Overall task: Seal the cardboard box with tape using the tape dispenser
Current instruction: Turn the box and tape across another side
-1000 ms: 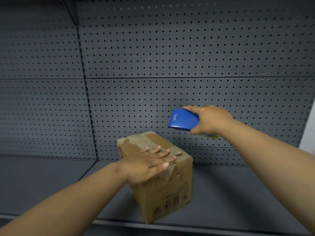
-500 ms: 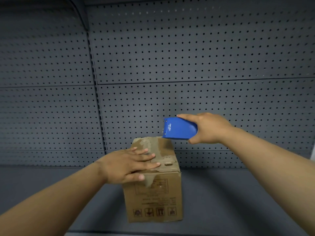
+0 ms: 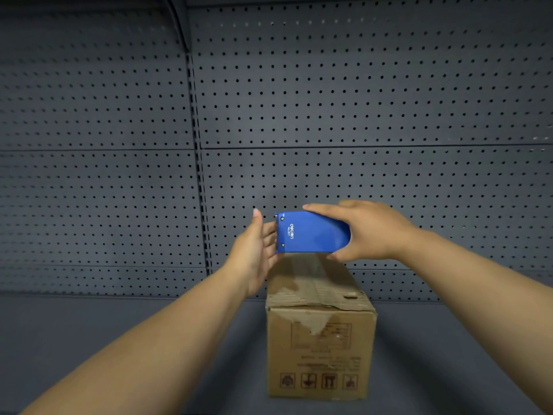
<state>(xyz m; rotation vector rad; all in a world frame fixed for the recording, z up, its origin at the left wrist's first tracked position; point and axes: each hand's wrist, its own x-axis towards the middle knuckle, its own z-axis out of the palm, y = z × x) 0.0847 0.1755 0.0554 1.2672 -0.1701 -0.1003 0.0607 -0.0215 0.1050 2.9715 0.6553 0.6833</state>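
A brown cardboard box (image 3: 320, 348) stands on the dark shelf, its top flaps folded down and streaked with old tape. Above its far end my right hand (image 3: 371, 232) grips a blue tape dispenser (image 3: 311, 233), held level with its cutter end pointing left. My left hand (image 3: 254, 250) is raised off the box, fingers apart, with the fingertips at the dispenser's cutter end. Whether they hold tape is hidden by the hand.
A grey pegboard wall (image 3: 359, 115) rises right behind the box. The dark shelf surface (image 3: 119, 324) stretches to both sides of the box. A vertical upright (image 3: 197, 175) divides the pegboard panels left of the hands.
My left hand has lifted off the box top and come up to the dispenser's cutter end. The box now stands square to me. The dispenser stays above the box.
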